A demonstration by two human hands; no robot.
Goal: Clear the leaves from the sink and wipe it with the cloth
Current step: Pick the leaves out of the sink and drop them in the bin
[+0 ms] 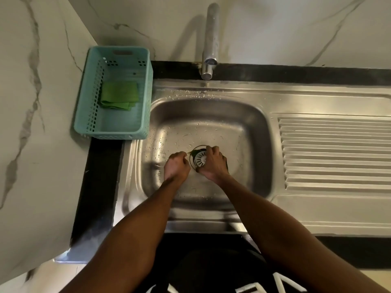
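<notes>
A: Sink [249, 115] first: wet steel basin, droplets all over, slick. Beside it on the table, the teal basket [146, 81] holds the folded green cloth [119, 95], soft and untouched.

B: And the hands?

A: Both down at the drain strainer [201, 160]. The right hand [213, 163] curls over the strainer's edge; whether it clamps anything, I cannot tell. The left hand [176, 166] has its grip pinched on the leaf [193, 152] at the strainer's rim.

B: Handling?

A: Limp, light, probably clinging wet. I'd take it by the stem end.
</notes>
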